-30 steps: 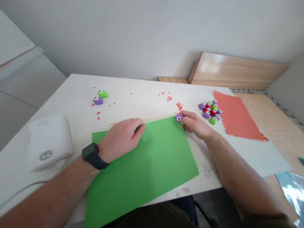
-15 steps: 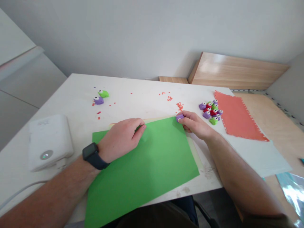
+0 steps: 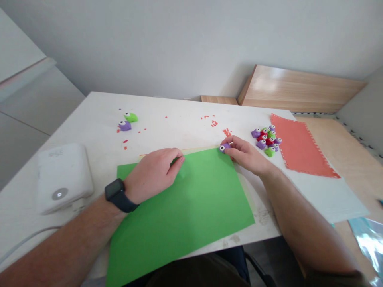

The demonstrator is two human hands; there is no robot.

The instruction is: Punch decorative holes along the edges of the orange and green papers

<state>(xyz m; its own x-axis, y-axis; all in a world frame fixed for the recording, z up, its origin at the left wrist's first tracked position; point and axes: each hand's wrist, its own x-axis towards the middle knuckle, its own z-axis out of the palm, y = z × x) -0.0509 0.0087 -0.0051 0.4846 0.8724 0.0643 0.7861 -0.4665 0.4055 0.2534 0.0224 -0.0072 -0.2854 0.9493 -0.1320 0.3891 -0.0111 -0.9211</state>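
Note:
A green paper sheet [image 3: 185,211] lies on the white table [image 3: 176,115], on top of paler sheets. My left hand [image 3: 152,173], with a dark watch on the wrist, rests curled on the sheet's far edge, fingertips pressed on the paper. My right hand [image 3: 245,155] pinches a small purple punch [image 3: 224,147] at the sheet's far right corner. Several small purple, red and green punches [image 3: 266,139] sit in a cluster just right of that hand.
A red sheet [image 3: 299,149] with a notched edge lies at the right. A purple punch [image 3: 124,126] and a green punch [image 3: 131,117] stand at the far left among red paper bits [image 3: 226,132]. A white device [image 3: 61,177] with a cable sits at the left edge.
My right hand has shifted the purple punch slightly left along the green sheet's far edge. My left hand has stayed in place.

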